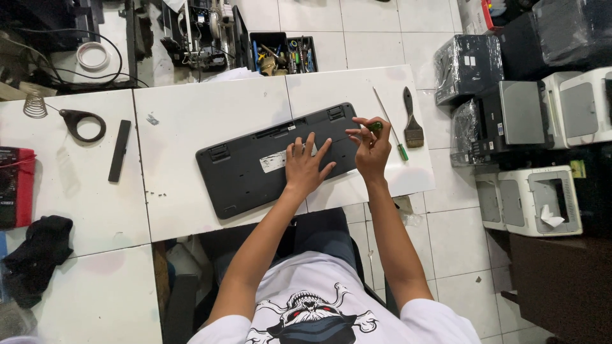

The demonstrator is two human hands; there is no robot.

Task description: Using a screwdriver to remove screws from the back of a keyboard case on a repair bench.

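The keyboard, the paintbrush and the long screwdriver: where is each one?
keyboard (248, 169), head view, bare dark underside left of the label.
paintbrush (413, 134), head view, on its bristles.
long screwdriver (402, 152), head view, on its green handle.

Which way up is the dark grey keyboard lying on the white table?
Face down: the dark grey keyboard shows its flat underside, with a white label and folded feet, no keys. The left hand rests on it.

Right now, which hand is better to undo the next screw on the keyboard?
Probably the right hand: it already grips the green-handled screwdriver at the keyboard's right edge. The left hand lies flat on the keyboard's back, so it seems better kept there to steady it.
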